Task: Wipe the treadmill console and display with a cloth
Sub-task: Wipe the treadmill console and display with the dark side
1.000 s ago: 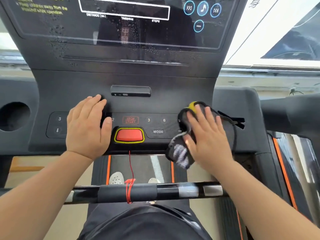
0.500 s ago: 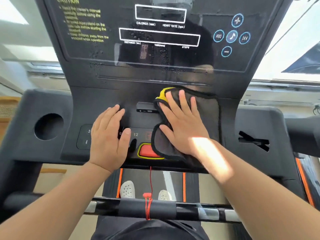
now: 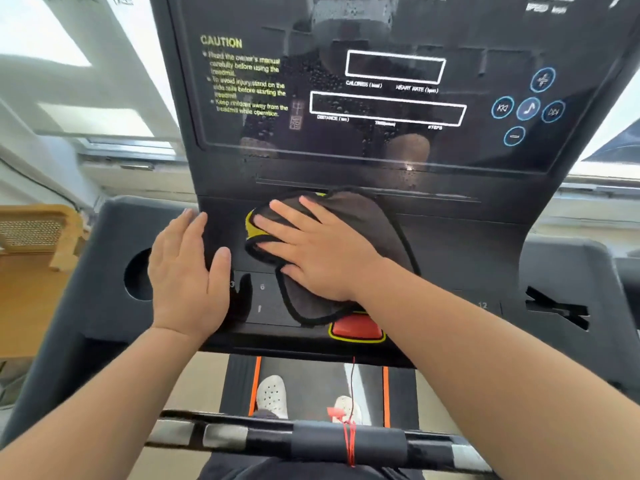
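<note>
on the display (image 3: pixel 381 98) you can read yellow "caution" at its left edge, with lines such as "read the owner's manual carefully before using the treadmill" and "keep children away from the treadmill while operation". the white boxes are labelled "calories", "heart rate", "distance" and "steps", and "speed" sits at the top right corner. blue round music keys (image 3: pixel 528 109) cluster at the right edge, and droplets speckle the glass. on the console (image 3: pixel 467 244) the key strip shows "6" and "12". your right hand (image 3: pixel 318 251), fingers spread and straight, presses the cloth (image 3: pixel 374 216) flat on the console's middle, just under the display; the dark cloth has a yellow patch, and its lower hem overlaps the red button (image 3: pixel 356 327). your left hand (image 3: pixel 187 271) lies flat, fingers together, near the console's left edge beside the round cup hole (image 3: pixel 138 275), holding nothing. a red cord (image 3: pixel 349 441) hangs over the handlebar (image 3: pixel 311 438).
</note>
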The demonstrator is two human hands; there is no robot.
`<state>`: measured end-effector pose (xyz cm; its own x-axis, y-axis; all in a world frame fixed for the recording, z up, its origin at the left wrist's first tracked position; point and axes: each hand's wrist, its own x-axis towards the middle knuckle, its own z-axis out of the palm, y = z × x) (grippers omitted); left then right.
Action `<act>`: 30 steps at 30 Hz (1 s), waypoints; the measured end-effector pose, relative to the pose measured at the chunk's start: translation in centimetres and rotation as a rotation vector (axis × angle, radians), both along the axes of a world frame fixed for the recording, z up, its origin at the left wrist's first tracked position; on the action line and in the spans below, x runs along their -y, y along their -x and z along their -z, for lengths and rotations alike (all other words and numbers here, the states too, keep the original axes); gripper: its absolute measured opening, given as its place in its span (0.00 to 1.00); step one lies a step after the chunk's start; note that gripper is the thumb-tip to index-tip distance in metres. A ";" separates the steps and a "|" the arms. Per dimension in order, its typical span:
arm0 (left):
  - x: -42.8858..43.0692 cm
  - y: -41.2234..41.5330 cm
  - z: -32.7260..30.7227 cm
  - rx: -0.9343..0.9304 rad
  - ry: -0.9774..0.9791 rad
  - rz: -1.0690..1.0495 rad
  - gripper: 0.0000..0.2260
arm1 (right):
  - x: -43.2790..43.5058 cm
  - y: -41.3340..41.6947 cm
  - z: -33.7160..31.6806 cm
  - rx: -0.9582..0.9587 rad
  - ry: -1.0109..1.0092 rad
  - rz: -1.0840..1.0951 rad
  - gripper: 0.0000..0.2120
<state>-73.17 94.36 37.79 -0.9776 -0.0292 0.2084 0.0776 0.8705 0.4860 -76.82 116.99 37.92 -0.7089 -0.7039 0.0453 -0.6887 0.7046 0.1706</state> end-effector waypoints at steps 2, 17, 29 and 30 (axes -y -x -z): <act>1.0 0.7 0.1 0.031 -0.013 0.015 0.29 | -0.8 -0.6 -0.1 0.004 0.017 0.055 0.26; 6.1 2.6 0.4 0.289 -0.374 0.320 0.28 | 1.0 -2.4 0.0 -0.002 -0.073 0.305 0.35; 5.9 3.6 -0.6 0.234 -0.446 0.233 0.22 | 6.3 -2.1 1.1 0.167 0.108 0.284 0.32; 5.8 3.7 -0.4 0.224 -0.410 0.221 0.23 | 5.5 -3.0 1.3 0.198 0.129 0.324 0.33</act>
